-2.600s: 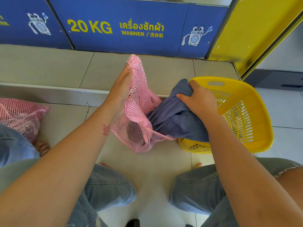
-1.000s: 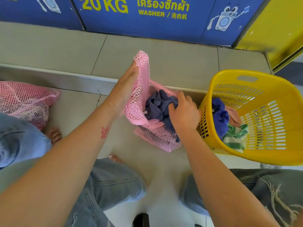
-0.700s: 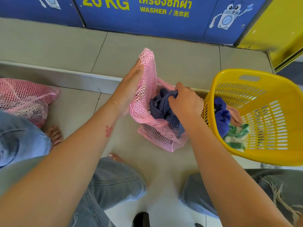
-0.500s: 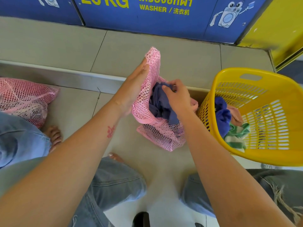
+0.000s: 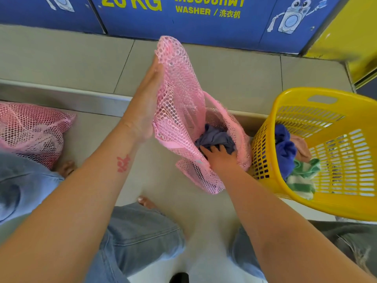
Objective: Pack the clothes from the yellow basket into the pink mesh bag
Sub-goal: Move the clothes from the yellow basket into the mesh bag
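The pink mesh bag point(image 5: 179, 94) stands open on the floor in the middle. My left hand point(image 5: 148, 103) holds its upper rim up high, fingers stretched along the mesh. My right hand point(image 5: 221, 157) is inside the bag's mouth, fingers spread and pressing down on a grey-blue garment point(image 5: 214, 137). The yellow basket point(image 5: 346, 203) lies tilted at the right, touching the bag. Inside it are a blue garment point(image 5: 284, 150), a peach one point(image 5: 302, 146) and a green-and-white striped one point(image 5: 304, 178).
A second, filled pink mesh bag point(image 5: 30, 133) lies at the left by a step edge point(image 5: 61, 99). Blue washer panels point(image 5: 183, 21) run along the back, with a yellow panel point(image 5: 357, 37) at right. My jeans-covered knees point(image 5: 138, 237) are below.
My right hand has pushed the grey-blue garment from the bag's mouth deeper into the bag. My left hand has raised the bag's rim higher.
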`<state>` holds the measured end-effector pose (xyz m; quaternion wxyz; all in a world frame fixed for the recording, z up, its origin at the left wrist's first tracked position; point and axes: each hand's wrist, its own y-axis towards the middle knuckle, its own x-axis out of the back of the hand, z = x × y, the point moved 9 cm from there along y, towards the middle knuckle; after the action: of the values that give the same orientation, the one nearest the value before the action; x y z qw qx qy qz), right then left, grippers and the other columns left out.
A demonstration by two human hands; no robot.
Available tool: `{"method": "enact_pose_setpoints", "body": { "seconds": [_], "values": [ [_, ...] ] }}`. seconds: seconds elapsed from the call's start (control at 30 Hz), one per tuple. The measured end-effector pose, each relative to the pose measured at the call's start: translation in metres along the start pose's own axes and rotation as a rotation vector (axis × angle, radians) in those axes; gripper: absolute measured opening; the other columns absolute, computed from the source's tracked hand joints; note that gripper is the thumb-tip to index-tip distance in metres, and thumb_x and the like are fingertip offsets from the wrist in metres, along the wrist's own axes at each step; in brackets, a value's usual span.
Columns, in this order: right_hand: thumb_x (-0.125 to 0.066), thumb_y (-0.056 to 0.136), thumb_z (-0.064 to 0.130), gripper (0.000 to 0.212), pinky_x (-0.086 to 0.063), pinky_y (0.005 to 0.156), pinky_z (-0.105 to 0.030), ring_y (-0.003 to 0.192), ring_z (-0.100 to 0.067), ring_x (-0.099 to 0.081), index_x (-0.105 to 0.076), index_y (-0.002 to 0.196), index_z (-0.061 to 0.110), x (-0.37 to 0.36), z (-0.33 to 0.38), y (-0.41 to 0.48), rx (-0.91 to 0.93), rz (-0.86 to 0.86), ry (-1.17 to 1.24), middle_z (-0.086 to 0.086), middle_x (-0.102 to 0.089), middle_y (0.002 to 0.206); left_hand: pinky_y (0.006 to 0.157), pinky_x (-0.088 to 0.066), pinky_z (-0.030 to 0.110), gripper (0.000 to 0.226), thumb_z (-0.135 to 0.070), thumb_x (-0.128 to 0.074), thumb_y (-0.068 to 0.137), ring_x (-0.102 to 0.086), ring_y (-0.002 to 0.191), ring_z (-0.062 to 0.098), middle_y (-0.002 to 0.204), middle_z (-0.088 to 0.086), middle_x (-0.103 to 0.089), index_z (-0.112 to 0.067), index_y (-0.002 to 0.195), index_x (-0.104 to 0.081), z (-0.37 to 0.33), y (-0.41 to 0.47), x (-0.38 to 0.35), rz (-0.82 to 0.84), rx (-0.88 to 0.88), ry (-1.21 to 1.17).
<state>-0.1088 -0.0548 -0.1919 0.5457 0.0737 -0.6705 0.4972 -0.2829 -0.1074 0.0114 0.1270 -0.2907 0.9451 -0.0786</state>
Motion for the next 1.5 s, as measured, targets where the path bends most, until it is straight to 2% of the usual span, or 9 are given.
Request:
{"method": "enact_pose_setpoints", "body": {
  "seconds": [0.13,0.27,0.43,0.67,0.87,1.03,1.17,1.33,1.5],
  "values": [
    [-0.051,0.095,0.020,0.078,-0.017,0.114,-0.063,0.148,-0.032,-0.009,-0.001,0.154,0.033,0.019,0.012,-0.006,0.019,-0.063,0.172,-0.003,-0.010,0.161,0.120,-0.031,0.052,0.070,-0.055,-0.050,0.093,-0.040,0.145,0.018,0.159,-0.006,-0.040,-0.035,0.156,-0.028,-0.007,-0.002,-0.006,-0.009,-0.030,0.037],
    [-0.052,0.096,0.034,0.076,-0.013,0.116,-0.059,0.150,-0.029,-0.003,-0.002,0.154,0.033,0.044,0.024,-0.022,0.108,-0.159,0.170,-0.002,-0.004,0.163,0.123,-0.026,0.048,0.065,-0.056,-0.046,0.095,-0.035,0.147,0.011,0.162,-0.013,-0.033,-0.040,0.155,-0.026,-0.002,-0.009,-0.024,0.018,-0.025,0.114],
    [-0.039,0.100,0.045,0.056,-0.027,0.117,-0.046,0.147,-0.028,-0.024,-0.029,0.151,0.023,0.106,0.015,-0.077,0.143,-0.554,0.158,-0.006,-0.032,0.157,0.124,-0.023,0.047,0.065,-0.054,-0.045,0.096,-0.031,0.148,0.011,0.164,-0.013,-0.028,-0.040,0.156,-0.023,0.009,-0.026,-0.037,-0.008,0.014,0.149],
    [-0.043,0.099,0.044,0.056,-0.024,0.116,-0.044,0.148,-0.027,-0.020,-0.033,0.150,0.021,0.174,-0.077,-0.158,-0.115,-0.956,0.341,-0.008,-0.031,0.157,0.121,-0.017,0.034,0.054,-0.043,-0.034,0.107,-0.023,0.147,0.004,0.166,-0.014,-0.020,-0.039,0.157,-0.015,0.004,-0.040,-0.059,-0.026,0.005,0.201],
    [-0.051,0.094,0.047,0.076,-0.025,0.115,-0.053,0.145,-0.038,-0.021,-0.015,0.154,0.017,0.117,-0.179,-0.125,-0.453,-0.591,0.407,-0.015,-0.017,0.160,0.124,-0.021,0.049,0.056,-0.049,-0.038,0.105,-0.026,0.151,0.012,0.165,-0.013,-0.023,-0.042,0.156,-0.018,0.017,-0.036,-0.070,-0.002,0.024,0.170],
    [-0.068,0.068,0.070,0.124,-0.032,0.111,-0.052,0.140,-0.047,-0.027,0.006,0.155,0.021,0.056,-0.191,-0.087,-0.388,-0.195,0.286,-0.023,-0.002,0.160,0.121,-0.026,0.055,0.062,-0.058,-0.047,0.094,-0.033,0.149,0.018,0.163,-0.012,-0.031,-0.048,0.152,-0.026,0.027,-0.027,-0.072,0.024,0.071,0.104],
    [-0.076,0.075,0.048,0.117,-0.036,0.107,-0.053,0.141,-0.048,-0.024,0.008,0.154,0.030,0.031,-0.184,-0.062,-0.332,0.011,0.148,-0.016,0.015,0.161,0.119,-0.032,0.052,0.052,-0.046,-0.041,0.104,-0.042,0.143,0.019,0.159,-0.007,-0.039,-0.041,0.154,-0.029,0.032,-0.017,-0.070,-0.001,0.079,0.028],
    [-0.061,0.089,0.017,0.061,-0.044,0.099,-0.046,0.127,-0.044,-0.044,-0.034,0.142,0.010,0.032,-0.191,-0.054,-0.389,-0.016,0.180,-0.021,-0.031,0.147,0.119,-0.032,0.054,0.051,-0.047,-0.039,0.104,-0.042,0.143,0.020,0.159,-0.007,-0.039,-0.042,0.154,-0.027,0.037,-0.008,-0.073,0.004,0.085,0.024],
    [-0.058,0.074,0.033,0.046,-0.051,0.084,-0.044,0.109,-0.041,-0.059,-0.048,0.118,0.026,0.065,-0.220,-0.069,-0.492,-0.228,0.386,-0.016,-0.060,0.125,0.119,-0.031,0.055,0.054,-0.050,-0.042,0.102,-0.041,0.144,0.020,0.159,-0.008,-0.039,-0.044,0.153,-0.028,0.035,-0.012,-0.074,0.012,0.089,0.033]
  ]
}}
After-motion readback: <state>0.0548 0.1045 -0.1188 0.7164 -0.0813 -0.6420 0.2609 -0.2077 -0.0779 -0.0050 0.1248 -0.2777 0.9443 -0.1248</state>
